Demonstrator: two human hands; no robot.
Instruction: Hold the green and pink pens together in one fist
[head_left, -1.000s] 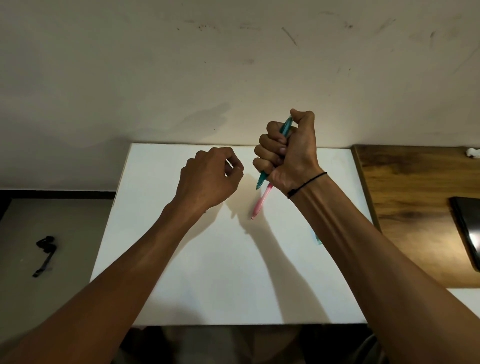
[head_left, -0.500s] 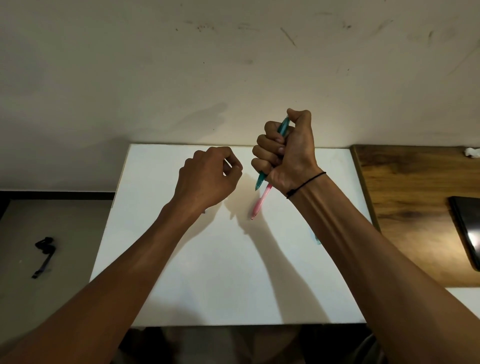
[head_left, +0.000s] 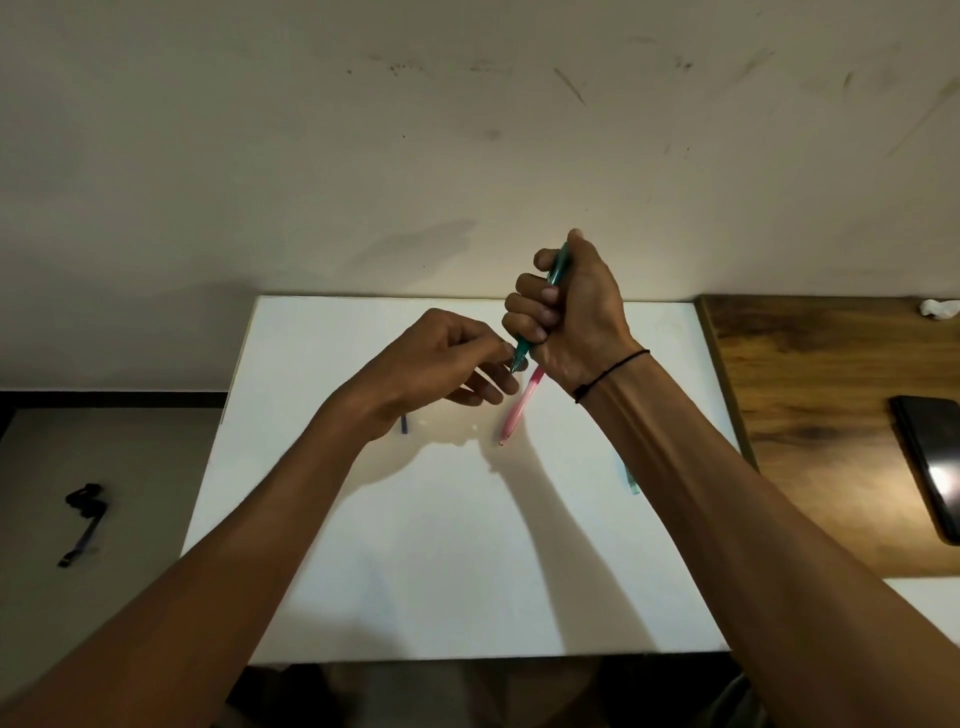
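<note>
right hand (head_left: 576, 317) fists the teal pen (head_left: 540, 306) mid-frame above the tabletop (head_left: 467, 545); left hand (head_left: 436, 364) pinches its lower tip. pink pen (head_left: 517, 410) lies untouched below; work looks barely begun.

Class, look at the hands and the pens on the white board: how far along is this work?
Looks done: nothing clearly; a pink pen lies on the white board. In hand: the right hand grips a teal pen while the left hand pinches at its lower tip. Left: anything with the pink pen, untouched.
</note>
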